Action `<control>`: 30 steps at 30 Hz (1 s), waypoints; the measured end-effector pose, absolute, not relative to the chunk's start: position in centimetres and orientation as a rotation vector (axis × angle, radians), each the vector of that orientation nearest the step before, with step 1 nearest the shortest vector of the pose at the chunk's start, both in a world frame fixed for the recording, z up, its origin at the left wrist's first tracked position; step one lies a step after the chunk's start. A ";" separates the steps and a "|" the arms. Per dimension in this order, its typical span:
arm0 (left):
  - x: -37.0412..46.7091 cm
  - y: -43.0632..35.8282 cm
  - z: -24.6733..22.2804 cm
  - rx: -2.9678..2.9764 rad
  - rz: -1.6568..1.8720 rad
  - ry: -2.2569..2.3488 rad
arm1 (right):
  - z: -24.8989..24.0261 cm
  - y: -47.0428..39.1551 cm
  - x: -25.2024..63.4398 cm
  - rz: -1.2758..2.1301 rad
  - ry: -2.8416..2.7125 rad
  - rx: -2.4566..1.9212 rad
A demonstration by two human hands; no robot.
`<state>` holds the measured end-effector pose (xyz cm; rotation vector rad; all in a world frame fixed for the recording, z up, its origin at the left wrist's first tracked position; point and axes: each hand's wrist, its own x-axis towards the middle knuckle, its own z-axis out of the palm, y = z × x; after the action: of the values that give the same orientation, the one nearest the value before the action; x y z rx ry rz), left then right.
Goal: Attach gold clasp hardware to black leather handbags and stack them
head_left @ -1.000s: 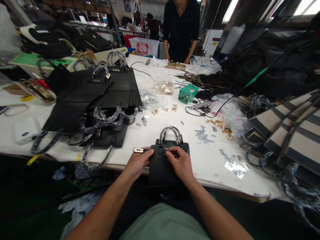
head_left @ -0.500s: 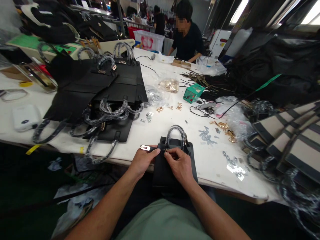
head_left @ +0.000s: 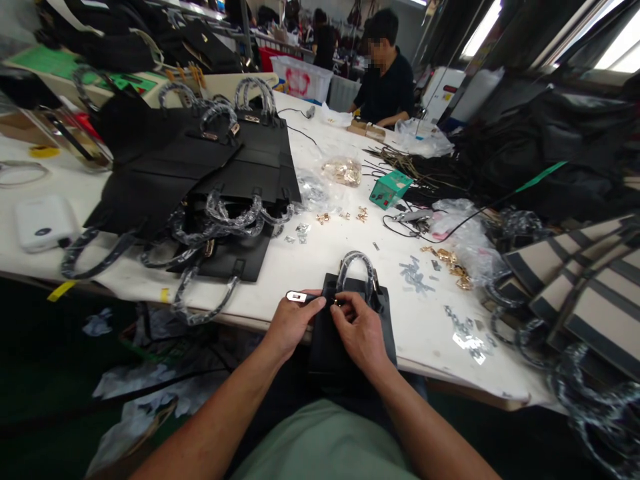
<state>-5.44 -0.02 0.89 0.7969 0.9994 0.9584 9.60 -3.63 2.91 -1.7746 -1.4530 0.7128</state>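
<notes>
A small black handbag (head_left: 327, 353) leans at the table's front edge, its plastic-wrapped handle (head_left: 355, 257) standing up. My left hand (head_left: 291, 328) is closed on a black strap of the bag, thumb on top. The strap's end bears a light metal plate (head_left: 297, 297) with a slot, which sticks out to the left. My right hand (head_left: 364, 333) rests over the bag's front, thumb and fingertips pinched at a small gold-coloured fitting (head_left: 336, 303) near the top. The fingers partly hide this fitting.
Black bag pieces with wrapped handles (head_left: 260, 173) are piled at left. Gold fittings (head_left: 453, 263) and thin metal plates (head_left: 416, 275) lie to the right, near a green box (head_left: 391, 189) with a cord. Striped bags (head_left: 595, 280) stand far right. A person (head_left: 385, 73) sits across the table.
The view has shifted slightly, so the scene sits a little differently. Both hands stay at the bag's strap and gold fitting, with only slight finger movement.
</notes>
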 end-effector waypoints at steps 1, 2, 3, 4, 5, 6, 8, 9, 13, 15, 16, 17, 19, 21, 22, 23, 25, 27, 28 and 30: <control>-5.4 0.0 0.9 0.785 0.959 1.004 | 3.1 -3.4 9.7 0.718 -1.501 -1.776; -5.4 -0.1 0.9 0.777 0.962 1.016 | 3.2 -3.2 9.8 0.724 -1.549 -1.779; -5.3 -0.1 0.9 0.776 0.965 1.030 | 3.4 -3.0 9.8 0.731 -1.592 -1.784; -5.3 -0.2 0.9 0.779 0.972 1.046 | 3.6 -2.8 9.9 0.738 -1.627 -1.789; -5.2 -0.3 0.9 0.783 0.980 1.065 | 3.7 -2.7 10.0 0.743 -1.652 -1.790; -5.2 -0.3 0.9 0.787 0.987 1.089 | 3.8 -2.5 10.1 0.747 -1.667 -1.790; -5.1 -0.4 0.8 0.790 0.995 1.151 | 3.9 -2.3 10.2 0.762 -1.674 -1.788; -5.0 -0.5 0.8 0.795 0.993 1.179 | 3.9 -2.2 10.3 0.776 -1.672 -1.786; -5.0 -0.5 1.0 0.881 0.972 1.224 | 3.6 -2.1 10.6 0.878 -1.657 -1.750; -5.1 -0.5 1.2 0.940 0.956 1.230 | 3.5 -2.0 10.7 0.930 -1.630 -1.729; -5.1 -0.4 1.2 0.965 0.949 1.232 | 3.4 -2.0 10.7 0.947 -1.614 -1.726; -5.2 -0.4 1.3 0.984 0.947 1.233 | 3.4 -1.9 10.7 0.960 -1.602 -1.727; -5.3 -0.3 1.4 1.013 0.960 1.233 | 3.5 -1.8 10.6 0.976 -1.591 -1.734; -5.4 -0.3 1.4 1.029 0.970 1.221 | 3.7 -1.7 10.5 0.987 -1.590 -1.730; -5.4 -0.2 1.4 1.025 0.970 1.215 | 3.8 -1.7 10.5 0.993 -1.584 -1.721; -5.5 -0.2 1.3 1.011 0.969 1.210 | 3.9 -1.7 10.4 0.999 -1.569 -1.708; -5.6 -0.3 1.3 0.950 0.965 1.195 | 3.9 -1.7 10.5 1.032 -1.522 -1.659; -5.6 -0.3 1.2 0.871 0.965 1.161 | 3.9 -1.8 10.8 1.119 -1.464 -1.566; -5.6 -0.4 1.2 0.836 0.964 1.138 | 3.8 -1.9 10.9 1.176 -1.437 -1.508; -5.6 -0.4 1.2 0.788 0.956 1.110 | 3.6 -1.9 11.2 1.267 -1.393 -1.408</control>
<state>-5.65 -0.40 1.21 0.7875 1.1102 0.9556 11.23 -1.93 3.62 -1.4082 -1.3926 1.2674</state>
